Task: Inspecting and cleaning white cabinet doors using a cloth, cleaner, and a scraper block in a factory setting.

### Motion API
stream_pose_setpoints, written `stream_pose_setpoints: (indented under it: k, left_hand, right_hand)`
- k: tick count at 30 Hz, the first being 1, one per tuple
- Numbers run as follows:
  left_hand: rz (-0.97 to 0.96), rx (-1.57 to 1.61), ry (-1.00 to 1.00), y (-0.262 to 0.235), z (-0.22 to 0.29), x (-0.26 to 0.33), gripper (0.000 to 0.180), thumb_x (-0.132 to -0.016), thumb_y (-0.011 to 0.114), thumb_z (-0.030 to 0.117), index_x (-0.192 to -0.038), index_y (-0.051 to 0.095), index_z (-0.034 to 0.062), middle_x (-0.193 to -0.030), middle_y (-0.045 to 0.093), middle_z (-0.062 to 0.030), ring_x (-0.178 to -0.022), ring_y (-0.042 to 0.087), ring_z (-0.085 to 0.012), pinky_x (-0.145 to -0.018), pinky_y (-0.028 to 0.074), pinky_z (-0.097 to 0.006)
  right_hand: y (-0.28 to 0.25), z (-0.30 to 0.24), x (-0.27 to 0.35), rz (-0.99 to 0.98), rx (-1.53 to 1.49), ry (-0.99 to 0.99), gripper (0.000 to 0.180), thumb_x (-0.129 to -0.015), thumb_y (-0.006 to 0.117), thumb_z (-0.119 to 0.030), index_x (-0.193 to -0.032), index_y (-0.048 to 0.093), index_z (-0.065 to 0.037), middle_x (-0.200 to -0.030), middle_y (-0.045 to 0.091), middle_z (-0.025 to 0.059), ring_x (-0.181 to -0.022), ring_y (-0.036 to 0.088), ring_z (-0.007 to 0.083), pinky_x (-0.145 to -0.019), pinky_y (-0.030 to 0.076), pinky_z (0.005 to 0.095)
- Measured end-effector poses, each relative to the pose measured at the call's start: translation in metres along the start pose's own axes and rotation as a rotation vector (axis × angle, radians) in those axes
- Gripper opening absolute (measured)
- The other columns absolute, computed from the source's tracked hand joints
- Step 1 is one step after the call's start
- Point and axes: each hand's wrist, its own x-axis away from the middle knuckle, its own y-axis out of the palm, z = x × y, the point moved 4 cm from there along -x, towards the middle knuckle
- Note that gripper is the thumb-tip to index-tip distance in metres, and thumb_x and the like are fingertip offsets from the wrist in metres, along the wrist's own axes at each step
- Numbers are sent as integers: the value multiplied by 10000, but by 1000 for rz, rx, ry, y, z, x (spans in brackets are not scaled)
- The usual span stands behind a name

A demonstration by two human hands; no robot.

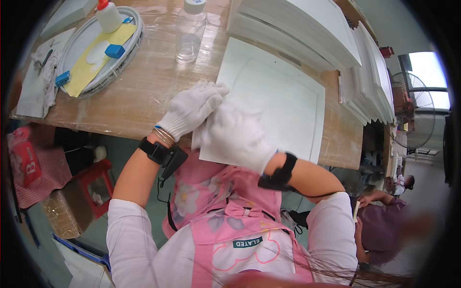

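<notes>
A flat white panel [273,96] with a shallow line running inside its edges lies on the wooden table in front of me, its near edge close to my apron. My left hand [194,108], in a white knit glove, rests at the panel's left edge with fingers stretched out and lying together. Beside it, over the panel's near left part, is my right hand [240,137], also gloved and smeared by motion. It appears closed on a crumpled white cloth [204,138], hard to tell apart from the glove.
Stacked white panels [297,29] stand behind, with more [367,72] at the right. A clear bottle [188,38] is beyond my left hand. Far left, a round white lid [132,57] bears a yellow sheet, blue blocks and a red-capped bottle. Another person [384,230] sits at right.
</notes>
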Motion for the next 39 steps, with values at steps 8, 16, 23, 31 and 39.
stream_pose_setpoints:
  k: [8,16,23,31,39]
  left_hand:
    - [16,35,70,0,4,-8,425,-1046,414,374,-1239,653,80,-1244,656,-129,-1234,573,-310,-1119,397,-399]
    - [17,33,88,3,3,-6,449,-1049,401,382,-1240,649,61,-1237,658,-147,-1223,580,-313,-1125,387,-403]
    - [8,33,85,2,5,-5,455,-1046,397,387,-1252,645,67,-1268,642,-148,-1227,572,-325,-1122,389,-407]
    - [-11,15,74,0,8,-5,445,-1045,400,384,-1279,630,83,-1282,634,-147,-1244,555,-333,-1115,397,-395]
    - [-23,41,56,0,5,-4,461,-1042,410,400,-1288,628,76,-1308,622,-143,-1251,560,-321,-1115,393,-389]
  right_hand:
    - [-5,21,3,-46,-133,-160,234,-857,619,-296,-943,730,-108,-918,669,87,-912,673,294,-792,539,393]
    - [13,27,13,0,-647,122,265,-823,664,-311,-919,665,-63,-946,643,93,-916,668,260,-721,549,433]
    - [1,16,14,33,-51,-87,260,-859,610,-319,-919,686,-78,-947,619,93,-936,654,281,-686,525,444]
    - [16,24,7,13,28,-134,263,-857,599,-264,-1033,630,-71,-993,633,108,-910,643,301,-698,529,394]
    - [13,-5,45,-146,-137,-156,248,-855,601,-230,-1003,633,-34,-1058,657,131,-956,656,333,-788,525,480]
